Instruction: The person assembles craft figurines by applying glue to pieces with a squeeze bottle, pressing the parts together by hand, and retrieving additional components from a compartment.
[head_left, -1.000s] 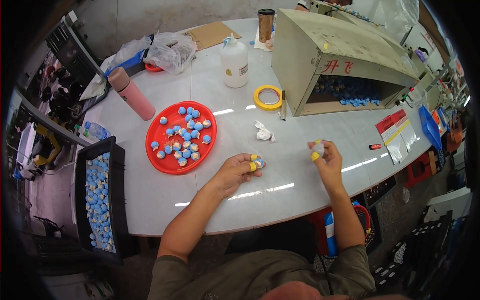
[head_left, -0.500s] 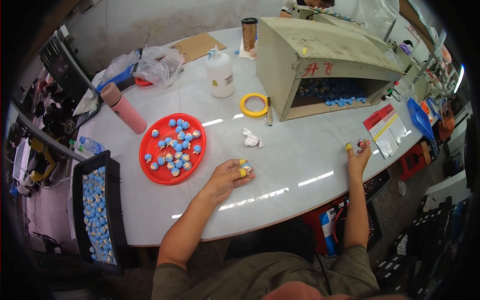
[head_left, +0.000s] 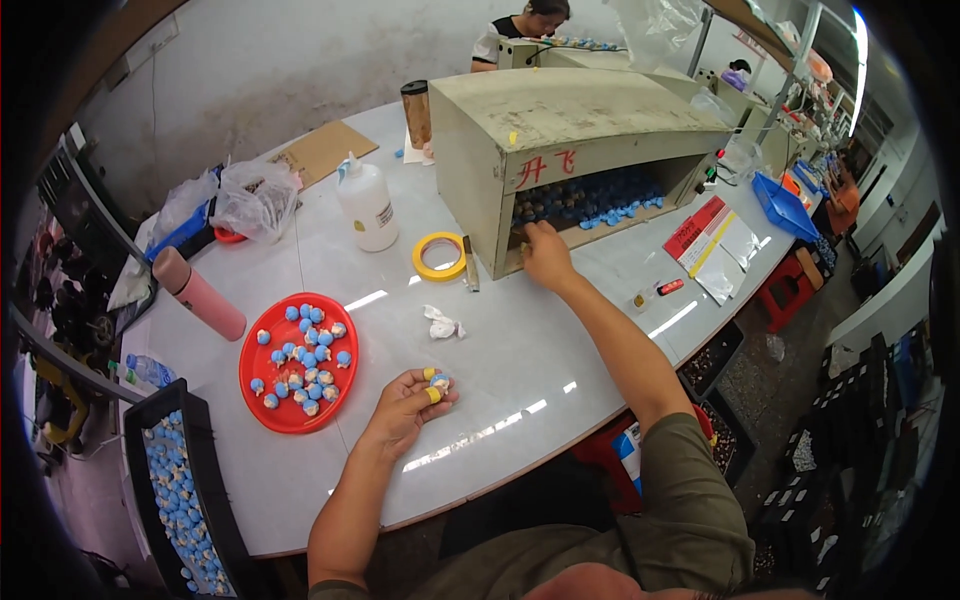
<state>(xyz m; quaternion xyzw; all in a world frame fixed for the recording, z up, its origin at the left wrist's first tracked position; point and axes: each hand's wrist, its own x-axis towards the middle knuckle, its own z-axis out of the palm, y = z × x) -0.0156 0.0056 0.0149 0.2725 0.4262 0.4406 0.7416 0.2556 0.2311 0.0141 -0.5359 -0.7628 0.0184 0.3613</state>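
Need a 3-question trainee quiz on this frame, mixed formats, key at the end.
1. True or false: the right hand is at the opening of the beige box, where blue pieces lie inside.
2. What does the left hand hold? A) a roll of yellow tape B) a small blue and white piece C) a pink bottle
3. Fill in: the loose blue and white pieces on the table sit on a round ____ tray.

Key
1. True.
2. B: the small blue and white piece is in its fingertips; the roll of yellow tape and the pink bottle lie untouched on the white table.
3. Red.
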